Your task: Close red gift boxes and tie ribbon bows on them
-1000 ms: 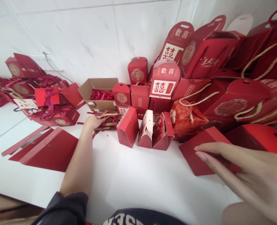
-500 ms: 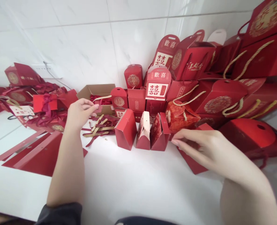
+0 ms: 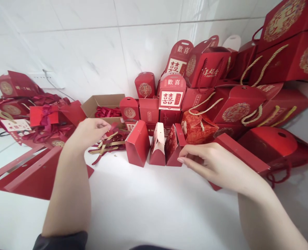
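Three small red boxes stand side by side on the white table: a plain red one, one with a cream top, and a patterned one. My right hand is at the right edge of the patterned box, with thumb and forefinger slightly apart and nothing visible between them. Over a loose pile of dark red and gold ribbon strips, my left hand is closed in a pinch on a thin dark red ribbon.
Red gift boxes with rope handles are stacked at the right, against the tiled wall. Behind the strips sits an open cardboard box holding red ribbon. Flat red bags lie at the left, near ribboned boxes.
My right hand has moved left to the edge of the patterned box. My left hand has lowered slightly towards the strips. The whole view has shifted a little to the right.
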`<act>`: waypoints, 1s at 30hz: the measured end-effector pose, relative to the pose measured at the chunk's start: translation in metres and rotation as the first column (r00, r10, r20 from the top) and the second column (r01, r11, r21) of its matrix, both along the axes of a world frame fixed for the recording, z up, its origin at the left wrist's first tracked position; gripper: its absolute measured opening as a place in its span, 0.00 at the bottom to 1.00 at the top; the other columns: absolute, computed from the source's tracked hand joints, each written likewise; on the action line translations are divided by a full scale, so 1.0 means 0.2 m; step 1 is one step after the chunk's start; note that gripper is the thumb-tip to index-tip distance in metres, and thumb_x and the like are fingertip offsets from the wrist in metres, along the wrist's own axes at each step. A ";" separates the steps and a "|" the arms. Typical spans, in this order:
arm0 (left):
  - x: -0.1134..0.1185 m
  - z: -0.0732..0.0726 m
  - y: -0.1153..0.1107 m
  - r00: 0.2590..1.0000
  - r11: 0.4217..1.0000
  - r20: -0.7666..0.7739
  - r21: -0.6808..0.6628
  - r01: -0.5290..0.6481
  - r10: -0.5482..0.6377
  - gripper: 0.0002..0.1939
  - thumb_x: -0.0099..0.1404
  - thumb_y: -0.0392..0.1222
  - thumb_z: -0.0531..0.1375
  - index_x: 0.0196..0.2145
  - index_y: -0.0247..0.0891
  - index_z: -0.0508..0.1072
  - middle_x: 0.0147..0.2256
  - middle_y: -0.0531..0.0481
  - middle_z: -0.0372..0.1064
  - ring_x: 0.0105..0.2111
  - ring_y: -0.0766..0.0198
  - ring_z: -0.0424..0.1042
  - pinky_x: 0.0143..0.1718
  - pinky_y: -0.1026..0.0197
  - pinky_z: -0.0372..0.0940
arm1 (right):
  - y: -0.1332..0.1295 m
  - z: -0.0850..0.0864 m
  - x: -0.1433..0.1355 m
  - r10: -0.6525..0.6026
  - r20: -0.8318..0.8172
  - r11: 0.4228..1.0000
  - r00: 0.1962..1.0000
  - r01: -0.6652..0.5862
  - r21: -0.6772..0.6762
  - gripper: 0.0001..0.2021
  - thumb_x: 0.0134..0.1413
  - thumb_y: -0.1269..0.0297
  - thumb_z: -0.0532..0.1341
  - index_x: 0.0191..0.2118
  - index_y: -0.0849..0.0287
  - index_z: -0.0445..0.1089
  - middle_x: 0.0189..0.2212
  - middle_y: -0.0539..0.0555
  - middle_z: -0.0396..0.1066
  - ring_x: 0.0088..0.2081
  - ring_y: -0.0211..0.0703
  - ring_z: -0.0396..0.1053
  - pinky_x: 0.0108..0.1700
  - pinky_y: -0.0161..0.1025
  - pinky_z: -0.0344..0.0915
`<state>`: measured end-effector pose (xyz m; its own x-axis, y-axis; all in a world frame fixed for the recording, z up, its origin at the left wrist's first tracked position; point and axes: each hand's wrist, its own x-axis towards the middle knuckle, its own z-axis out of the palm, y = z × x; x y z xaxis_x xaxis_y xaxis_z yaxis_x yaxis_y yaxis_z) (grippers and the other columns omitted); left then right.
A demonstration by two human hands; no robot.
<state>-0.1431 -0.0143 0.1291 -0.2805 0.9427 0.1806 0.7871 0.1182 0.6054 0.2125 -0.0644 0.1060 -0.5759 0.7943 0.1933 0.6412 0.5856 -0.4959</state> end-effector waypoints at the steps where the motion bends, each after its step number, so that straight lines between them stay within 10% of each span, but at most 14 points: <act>1: 0.05 0.04 -0.06 0.998 0.998 -0.061 0.065 0.019 -0.015 0.10 0.56 0.47 0.64 0.31 0.39 0.79 0.23 0.52 0.73 0.24 0.61 0.72 0.19 0.65 0.62 | 0.00 0.00 -0.01 -0.006 -0.035 1.000 0.999 0.006 -0.012 0.08 0.62 0.63 0.57 0.33 0.56 0.71 0.22 0.46 0.69 0.21 0.34 0.64 0.26 0.32 0.60; 5: 0.29 0.10 -0.25 0.971 0.891 0.010 0.399 0.215 -0.239 0.07 0.58 0.46 0.65 0.32 0.40 0.77 0.22 0.54 0.73 0.23 0.65 0.72 0.24 0.66 0.68 | -0.01 -0.03 -0.08 -0.004 -0.344 0.981 0.939 -0.062 -0.181 0.09 0.63 0.58 0.57 0.42 0.54 0.72 0.26 0.47 0.72 0.24 0.34 0.69 0.27 0.31 0.65; 12: 0.56 -0.02 -0.32 0.761 0.732 0.033 0.303 0.611 -0.648 0.04 0.62 0.42 0.63 0.32 0.40 0.77 0.27 0.54 0.75 0.26 0.70 0.73 0.27 0.69 0.70 | -0.01 -0.14 -0.23 0.010 -0.759 0.990 0.651 -0.114 -0.085 0.12 0.50 0.66 0.69 0.40 0.55 0.69 0.32 0.49 0.72 0.30 0.35 0.70 0.25 0.30 0.66; 16: 0.57 -0.05 -0.30 0.668 0.695 0.193 0.204 0.690 -0.719 0.05 0.65 0.40 0.60 0.33 0.37 0.74 0.30 0.51 0.75 0.30 0.67 0.75 0.30 0.69 0.71 | 0.00 -0.15 -0.23 -0.010 -0.758 0.994 0.652 -0.076 -0.078 0.06 0.53 0.66 0.67 0.33 0.57 0.69 0.27 0.48 0.70 0.26 0.34 0.68 0.23 0.30 0.65; 19: 0.56 -0.06 -0.28 0.633 0.718 0.343 0.257 0.647 -0.694 0.09 0.63 0.38 0.62 0.42 0.38 0.72 0.39 0.48 0.76 0.37 0.64 0.77 0.39 0.65 0.74 | 0.01 -0.14 -0.21 0.092 -0.711 0.983 0.698 0.050 0.177 0.03 0.55 0.68 0.65 0.33 0.58 0.69 0.28 0.51 0.72 0.28 0.37 0.70 0.26 0.33 0.69; 22: 0.55 -0.07 -0.26 0.624 0.794 0.522 0.198 0.574 -0.581 0.10 0.68 0.45 0.57 0.40 0.37 0.74 0.36 0.46 0.78 0.34 0.63 0.78 0.36 0.63 0.75 | 0.00 -0.13 -0.18 0.259 -0.457 0.748 0.851 0.123 0.652 0.07 0.56 0.75 0.61 0.38 0.57 0.70 0.33 0.54 0.75 0.34 0.41 0.73 0.33 0.38 0.71; 26: 0.55 -0.05 -0.26 0.500 0.685 0.637 0.061 0.726 -0.586 0.15 0.67 0.49 0.57 0.34 0.37 0.79 0.33 0.45 0.79 0.34 0.59 0.79 0.35 0.61 0.76 | -0.01 -0.12 -0.15 0.272 -0.064 0.462 0.960 -0.072 0.884 0.10 0.58 0.78 0.57 0.40 0.59 0.71 0.34 0.57 0.77 0.35 0.44 0.75 0.34 0.40 0.71; 30: 0.57 -0.05 -0.26 0.525 0.718 0.631 0.075 0.692 -0.571 0.08 0.62 0.40 0.62 0.39 0.38 0.79 0.34 0.47 0.79 0.34 0.58 0.79 0.32 0.62 0.77 | 0.01 -0.15 -0.18 0.291 -0.169 0.598 0.942 -0.041 0.801 0.10 0.57 0.76 0.59 0.44 0.59 0.70 0.39 0.59 0.76 0.42 0.47 0.74 0.41 0.44 0.71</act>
